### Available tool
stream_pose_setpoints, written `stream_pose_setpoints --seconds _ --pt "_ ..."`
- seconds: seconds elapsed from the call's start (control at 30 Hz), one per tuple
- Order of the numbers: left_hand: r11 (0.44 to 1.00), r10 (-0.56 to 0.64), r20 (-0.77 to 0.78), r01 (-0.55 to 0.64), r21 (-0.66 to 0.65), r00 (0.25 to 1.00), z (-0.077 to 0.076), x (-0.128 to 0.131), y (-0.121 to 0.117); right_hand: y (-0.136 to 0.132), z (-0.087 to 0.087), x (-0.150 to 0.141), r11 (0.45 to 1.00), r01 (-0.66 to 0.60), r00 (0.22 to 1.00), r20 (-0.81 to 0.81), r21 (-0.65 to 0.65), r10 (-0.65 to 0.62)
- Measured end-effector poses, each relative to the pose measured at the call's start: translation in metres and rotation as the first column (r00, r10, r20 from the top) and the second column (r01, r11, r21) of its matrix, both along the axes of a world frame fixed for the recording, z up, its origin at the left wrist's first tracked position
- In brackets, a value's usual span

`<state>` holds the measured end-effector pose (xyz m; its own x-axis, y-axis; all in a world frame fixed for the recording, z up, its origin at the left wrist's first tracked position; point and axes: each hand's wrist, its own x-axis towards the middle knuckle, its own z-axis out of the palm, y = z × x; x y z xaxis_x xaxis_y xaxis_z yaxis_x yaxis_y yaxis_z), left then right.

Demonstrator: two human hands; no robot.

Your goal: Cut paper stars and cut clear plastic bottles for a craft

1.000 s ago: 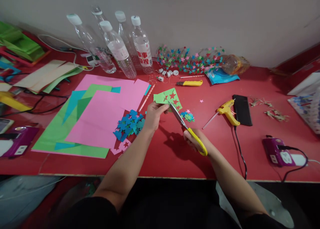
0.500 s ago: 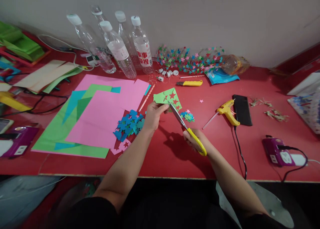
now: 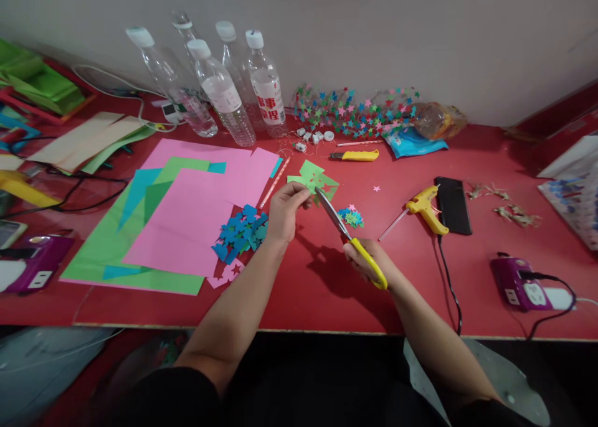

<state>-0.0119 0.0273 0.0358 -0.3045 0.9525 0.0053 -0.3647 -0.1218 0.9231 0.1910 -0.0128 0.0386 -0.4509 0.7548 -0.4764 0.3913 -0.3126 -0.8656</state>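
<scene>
My left hand [image 3: 286, 214] pinches the near left edge of a green paper piece [image 3: 309, 173] that has star-shaped holes cut in it. In my right hand [image 3: 364, 260] are scissors [image 3: 337, 218] with yellow handles; their blade tips reach the near side of the green paper, just right of my left fingertips. Beyond the blades on the right lies a small heap of cut paper stars [image 3: 351, 216]. Left of my left wrist sits a pile of blue paper scraps [image 3: 240, 231], with pink scraps [image 3: 226, 274] by my forearm.
Large coloured sheets [image 3: 177, 228] cover the left side. Several plastic bottles [image 3: 224, 100] stand at the back, beside a star-covered bottle [image 3: 355, 111] lying down. A yellow cutter [image 3: 355, 155], a glue gun [image 3: 424, 208], a phone [image 3: 454, 204] and a purple power adapter [image 3: 518, 282] lie rightward.
The green paper has turned and shifted in my left fingers, its far corner now further left. My left hand has moved slightly; the scissors stay nearly in place.
</scene>
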Motion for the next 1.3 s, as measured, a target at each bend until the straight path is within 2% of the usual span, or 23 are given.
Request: stream_pose_setpoints --seconds 0.17,0.47,0.7,0.9,1.3 --pt "0.998 -0.058 0.001 0.058 -0.027 0.998 -0.003 0.004 0.0 0.0 -0.001 -0.001 0.998 0.02 1.0 0.0 0.062 -0.02" --pt "1.0 0.023 0.021 -0.023 -0.003 1.0 -0.006 0.002 0.003 0.0 -0.001 -0.001 0.996 -0.004 1.0 0.014 0.09 0.003" --pt "0.999 -0.045 -0.028 0.046 0.014 0.999 -0.004 0.002 0.0 0.002 0.003 0.005 0.98 -0.121 0.993 0.023 0.156 0.118" --pt "0.998 -0.065 -0.08 0.066 0.011 0.995 -0.005 0.001 0.0 0.003 0.001 0.006 0.981 -0.11 0.994 0.039 0.157 0.105" --pt "0.993 -0.102 -0.13 0.109 0.049 0.986 -0.006 -0.005 0.001 0.006 0.005 0.013 0.969 -0.169 0.986 0.034 0.178 0.166"
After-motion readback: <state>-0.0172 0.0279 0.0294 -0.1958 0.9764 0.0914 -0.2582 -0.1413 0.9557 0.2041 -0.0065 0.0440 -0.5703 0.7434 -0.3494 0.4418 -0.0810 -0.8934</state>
